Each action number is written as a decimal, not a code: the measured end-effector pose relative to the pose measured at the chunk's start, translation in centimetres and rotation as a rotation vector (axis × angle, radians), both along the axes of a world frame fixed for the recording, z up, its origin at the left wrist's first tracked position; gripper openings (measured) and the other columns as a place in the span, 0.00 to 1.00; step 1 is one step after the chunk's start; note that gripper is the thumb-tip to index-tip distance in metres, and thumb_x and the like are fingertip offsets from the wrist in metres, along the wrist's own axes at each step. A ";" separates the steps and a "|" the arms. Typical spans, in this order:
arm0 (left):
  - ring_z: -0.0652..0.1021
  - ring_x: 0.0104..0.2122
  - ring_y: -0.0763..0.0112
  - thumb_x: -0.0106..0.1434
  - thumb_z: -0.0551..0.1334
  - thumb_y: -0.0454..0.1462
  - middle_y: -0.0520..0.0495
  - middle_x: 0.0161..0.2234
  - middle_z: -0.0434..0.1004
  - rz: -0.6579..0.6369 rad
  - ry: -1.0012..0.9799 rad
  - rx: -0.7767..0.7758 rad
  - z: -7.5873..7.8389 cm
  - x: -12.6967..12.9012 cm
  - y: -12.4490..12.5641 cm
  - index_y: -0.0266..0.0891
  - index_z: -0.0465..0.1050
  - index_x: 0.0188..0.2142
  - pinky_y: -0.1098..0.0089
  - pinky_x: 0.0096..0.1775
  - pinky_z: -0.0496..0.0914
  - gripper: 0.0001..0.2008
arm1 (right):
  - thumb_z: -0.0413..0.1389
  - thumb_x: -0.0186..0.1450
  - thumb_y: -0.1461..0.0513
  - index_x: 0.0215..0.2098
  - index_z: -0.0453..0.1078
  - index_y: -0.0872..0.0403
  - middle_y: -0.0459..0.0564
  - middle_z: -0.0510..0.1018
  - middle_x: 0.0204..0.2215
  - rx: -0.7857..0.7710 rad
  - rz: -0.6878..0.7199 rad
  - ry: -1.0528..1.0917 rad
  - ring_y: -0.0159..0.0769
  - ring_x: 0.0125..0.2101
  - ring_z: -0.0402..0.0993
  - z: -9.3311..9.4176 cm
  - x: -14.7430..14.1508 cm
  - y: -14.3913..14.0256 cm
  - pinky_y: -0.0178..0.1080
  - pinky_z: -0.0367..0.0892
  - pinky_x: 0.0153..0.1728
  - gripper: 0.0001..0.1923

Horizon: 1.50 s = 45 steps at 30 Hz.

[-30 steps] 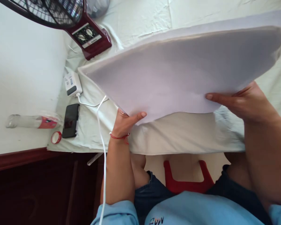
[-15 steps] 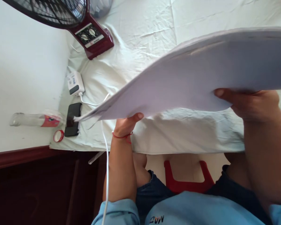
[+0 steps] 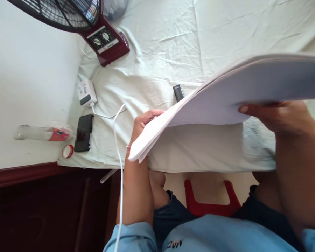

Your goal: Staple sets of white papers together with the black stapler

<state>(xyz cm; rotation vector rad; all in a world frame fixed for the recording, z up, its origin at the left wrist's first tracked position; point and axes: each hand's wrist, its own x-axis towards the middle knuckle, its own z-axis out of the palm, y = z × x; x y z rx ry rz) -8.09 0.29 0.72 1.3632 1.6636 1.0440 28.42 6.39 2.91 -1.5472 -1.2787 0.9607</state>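
Head view: your left hand (image 3: 144,120) and right hand (image 3: 275,115) grip the paper stack (image 3: 252,91), which has dropped lower and swung right, uncovering a dark cylinder (image 3: 178,92) on the sheet (image 3: 160,45).

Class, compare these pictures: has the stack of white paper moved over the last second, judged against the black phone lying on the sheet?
Yes. The stack of white paper has swung right, away from the black phone. Its left end now droops over the left hand, and the right hand grips it.
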 end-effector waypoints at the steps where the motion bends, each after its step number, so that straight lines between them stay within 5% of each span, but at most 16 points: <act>1: 0.86 0.42 0.51 0.55 0.77 0.50 0.44 0.37 0.87 -0.012 0.024 -0.025 0.0 -0.1 -0.1 0.42 0.86 0.40 0.53 0.50 0.83 0.19 | 0.83 0.41 0.53 0.33 0.79 0.52 0.48 0.84 0.38 -0.031 0.049 -0.010 0.50 0.49 0.82 0.1 0.1 -0.1 0.56 0.81 0.56 0.28; 6: 0.85 0.50 0.45 0.47 0.83 0.53 0.41 0.44 0.88 0.002 -0.064 -0.085 -0.6 -0.4 -0.3 0.40 0.84 0.48 0.48 0.58 0.81 0.32 | 0.82 0.46 0.56 0.35 0.82 0.51 0.48 0.86 0.41 -0.021 0.195 0.132 0.51 0.53 0.84 0.7 -0.2 -0.1 0.54 0.79 0.60 0.22; 19: 0.81 0.63 0.48 0.62 0.77 0.55 0.38 0.53 0.88 -0.058 -0.150 0.053 -0.9 1.6 0.5 0.39 0.81 0.59 0.51 0.67 0.76 0.33 | 0.79 0.51 0.60 0.38 0.81 0.49 0.48 0.88 0.51 -0.058 0.245 0.243 0.49 0.58 0.81 1.3 -2.3 -0.3 0.52 0.81 0.62 0.19; 24: 0.83 0.62 0.48 0.62 0.78 0.51 0.39 0.50 0.89 -0.091 -0.284 -0.038 -0.2 0.7 -0.2 0.39 0.83 0.56 0.51 0.66 0.78 0.28 | 0.79 0.53 0.59 0.39 0.85 0.53 0.53 0.89 0.45 -0.027 0.222 0.340 0.45 0.48 0.85 0.4 -1.2 0.6 0.50 0.81 0.57 0.17; 30: 0.89 0.48 0.50 0.61 0.79 0.46 0.40 0.44 0.90 -0.387 -0.386 -0.314 1.8 -0.6 -0.9 0.40 0.87 0.43 0.55 0.51 0.87 0.16 | 0.78 0.57 0.54 0.52 0.84 0.53 0.53 0.88 0.40 -0.111 0.130 0.257 0.35 0.33 0.83 1.1 1.8 1.7 0.43 0.80 0.41 0.26; 32: 0.89 0.46 0.50 0.63 0.78 0.46 0.40 0.45 0.91 -0.554 -0.335 -0.360 2.0 -0.5 -0.7 0.41 0.88 0.45 0.55 0.50 0.87 0.14 | 0.75 0.61 0.47 0.53 0.84 0.52 0.55 0.89 0.42 -0.118 0.207 0.192 0.36 0.36 0.86 2.2 3.0 1.4 0.42 0.80 0.42 0.27; 36: 0.89 0.42 0.52 0.67 0.73 0.47 0.43 0.40 0.91 -0.823 -0.152 -0.416 2.2 0.5 0.1 0.44 0.89 0.40 0.58 0.44 0.87 0.10 | 0.72 0.61 0.39 0.55 0.86 0.47 0.54 0.89 0.47 -0.136 0.635 -0.051 0.44 0.49 0.88 4.2 4.4 0.7 0.42 0.82 0.48 0.31; 40: 0.88 0.35 0.55 0.68 0.71 0.46 0.45 0.33 0.89 -0.982 -0.034 -0.431 2.5 1.6 0.8 0.44 0.90 0.36 0.63 0.36 0.84 0.10 | 0.75 0.56 0.42 0.47 0.88 0.46 0.49 0.90 0.41 -0.338 0.982 -0.111 0.43 0.39 0.88 4.7 3.0 0.1 0.37 0.81 0.33 0.26; 42: 0.87 0.33 0.57 0.68 0.71 0.46 0.45 0.34 0.89 -1.003 -0.025 -0.435 2.6 2.1 1.1 0.44 0.90 0.37 0.64 0.34 0.82 0.11 | 0.75 0.58 0.45 0.43 0.87 0.47 0.46 0.88 0.35 -0.478 1.043 -0.074 0.40 0.30 0.85 4.1 1.5 -0.5 0.35 0.77 0.25 0.20; 45: 0.87 0.33 0.58 0.67 0.72 0.46 0.46 0.35 0.90 -0.966 -0.041 -0.472 2.8 2.5 1.2 0.44 0.90 0.37 0.65 0.35 0.81 0.11 | 0.72 0.63 0.44 0.31 0.83 0.48 0.44 0.83 0.25 -0.547 0.877 -0.027 0.36 0.23 0.80 2.8 -0.3 -1.3 0.33 0.72 0.19 0.17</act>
